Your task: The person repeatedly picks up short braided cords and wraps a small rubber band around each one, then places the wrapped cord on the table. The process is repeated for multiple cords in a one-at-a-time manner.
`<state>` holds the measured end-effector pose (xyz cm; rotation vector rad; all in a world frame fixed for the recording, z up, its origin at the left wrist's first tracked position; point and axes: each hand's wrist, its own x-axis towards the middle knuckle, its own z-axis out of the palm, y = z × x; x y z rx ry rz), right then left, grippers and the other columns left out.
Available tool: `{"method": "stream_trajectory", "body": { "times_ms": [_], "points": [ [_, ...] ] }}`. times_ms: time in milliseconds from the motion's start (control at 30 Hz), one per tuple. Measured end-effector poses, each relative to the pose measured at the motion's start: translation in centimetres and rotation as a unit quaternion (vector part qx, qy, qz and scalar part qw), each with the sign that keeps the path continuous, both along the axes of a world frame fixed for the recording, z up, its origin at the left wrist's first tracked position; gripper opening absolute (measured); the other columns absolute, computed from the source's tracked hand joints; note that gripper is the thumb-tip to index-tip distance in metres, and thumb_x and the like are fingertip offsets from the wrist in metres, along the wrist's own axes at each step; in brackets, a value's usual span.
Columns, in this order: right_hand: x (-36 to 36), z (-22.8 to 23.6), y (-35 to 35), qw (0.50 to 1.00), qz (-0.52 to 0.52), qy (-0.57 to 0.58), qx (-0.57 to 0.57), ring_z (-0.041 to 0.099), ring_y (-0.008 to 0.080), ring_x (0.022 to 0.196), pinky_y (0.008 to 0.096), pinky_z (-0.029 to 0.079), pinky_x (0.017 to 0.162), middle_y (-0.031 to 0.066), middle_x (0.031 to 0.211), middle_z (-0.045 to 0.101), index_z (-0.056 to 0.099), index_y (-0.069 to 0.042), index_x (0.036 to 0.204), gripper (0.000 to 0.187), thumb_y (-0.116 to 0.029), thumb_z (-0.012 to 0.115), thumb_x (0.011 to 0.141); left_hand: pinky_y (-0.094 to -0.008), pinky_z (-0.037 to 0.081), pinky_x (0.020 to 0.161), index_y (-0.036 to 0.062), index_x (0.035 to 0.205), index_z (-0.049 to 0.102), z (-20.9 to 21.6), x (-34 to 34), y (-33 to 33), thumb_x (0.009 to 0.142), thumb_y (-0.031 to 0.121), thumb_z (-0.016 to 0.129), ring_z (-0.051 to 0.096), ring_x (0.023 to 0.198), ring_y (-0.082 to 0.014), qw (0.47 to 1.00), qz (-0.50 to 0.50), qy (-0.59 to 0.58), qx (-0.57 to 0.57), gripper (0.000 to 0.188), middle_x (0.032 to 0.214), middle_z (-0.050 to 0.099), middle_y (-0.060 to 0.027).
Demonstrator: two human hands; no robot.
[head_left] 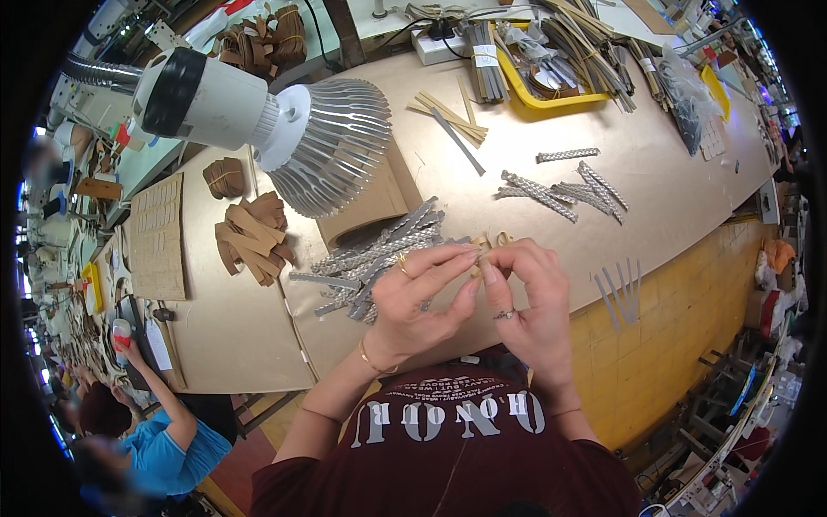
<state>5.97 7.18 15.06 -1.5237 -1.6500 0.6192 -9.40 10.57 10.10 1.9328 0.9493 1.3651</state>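
My left hand (412,303) and my right hand (536,303) meet in front of me, fingertips pinched together. Between them is a narrow tan strip (503,238) with a small curl showing above the right fingers; the rest is hidden by my fingers. Beside and behind my left hand lies a pile of braided silver-grey straps (345,261), partly covered by that hand. Farther off to the right, several more braided pieces (594,191) rest on the table.
A large lamp (332,142) hangs over the table's left part. Brown strips (254,237) lie beneath it, near a cardboard sheet (158,241). Loose tan and grey strips (450,121) and a yellow tray (560,101) are at the back. A person in blue (172,452) is at lower left.
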Motion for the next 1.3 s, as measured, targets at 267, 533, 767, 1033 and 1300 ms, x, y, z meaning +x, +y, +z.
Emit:
{"method": "stream_trajectory", "body": {
  "times_ms": [267, 533, 767, 1033, 1300],
  "points": [
    [1.3, -1.9, -0.3, 1.000, -0.011, 0.006, 0.002, 0.059, 0.0208, 0.073, 0.0332, 0.041, 0.077, 0.0067, 0.084, 0.063, 0.063, -0.003, 0.093, 0.006, -0.004, 0.064, 0.088, -0.0280, 0.053, 0.077, -0.0013, 0.092, 0.072, 0.2, -1.4, 0.3, 0.086, -0.001, 0.066, 0.069, 0.081, -0.0172, 0.974, 0.027, -0.123, -0.186, 0.008, 0.095, 0.073, -0.0111],
    [5.8, -9.3, -1.0, 0.981, -0.151, -0.050, -0.114, 0.062, 0.0313, 0.068, 0.0451, 0.047, 0.067, 0.0137, 0.083, 0.065, 0.067, -0.002, 0.090, 0.009, -0.010, 0.063, 0.089, -0.0281, 0.051, 0.066, -0.0053, 0.104, 0.062, 0.6, -5.4, -0.6, 0.098, 0.011, 0.054, 0.065, 0.073, -0.0153, 0.885, 0.132, -0.367, -0.256, 0.019, 0.103, 0.068, -0.0163],
    [5.0, -11.2, -1.1, 0.956, -0.167, -0.173, -0.169, 0.062, 0.0269, 0.070, 0.0399, 0.044, 0.070, 0.0082, 0.081, 0.065, 0.068, -0.008, 0.089, 0.015, -0.023, 0.070, 0.088, -0.0304, 0.055, 0.068, -0.0025, 0.105, 0.057, 1.1, -4.9, -2.7, 0.098, 0.017, 0.051, 0.067, 0.076, -0.0204, 0.931, 0.217, -0.292, 0.014, 0.021, 0.110, 0.061, -0.0163],
    [5.1, -8.2, -1.5, 0.979, -0.174, 0.061, -0.091, 0.061, 0.0148, 0.075, 0.0303, 0.049, 0.068, 0.0045, 0.091, 0.067, 0.070, -0.005, 0.100, 0.024, -0.025, 0.075, 0.088, -0.0347, 0.062, 0.077, 0.0029, 0.104, 0.064, -1.5, -1.4, -3.0, 0.075, -0.001, 0.074, 0.070, 0.092, -0.0285, 0.974, -0.103, 0.077, 0.184, 0.031, 0.109, 0.066, -0.0125],
    [5.2, -6.6, -2.7, 0.932, -0.149, 0.307, -0.125, 0.063, 0.0100, 0.079, 0.0281, 0.052, 0.075, 0.0057, 0.083, 0.071, 0.072, 0.003, 0.100, 0.020, -0.015, 0.070, 0.092, -0.0349, 0.060, 0.079, -0.0039, 0.100, 0.070, -5.8, 4.1, -4.0, 0.083, 0.005, 0.071, 0.070, 0.089, -0.0268, 0.937, -0.232, 0.117, 0.234, 0.019, 0.103, 0.069, -0.0143]
  ]
}}
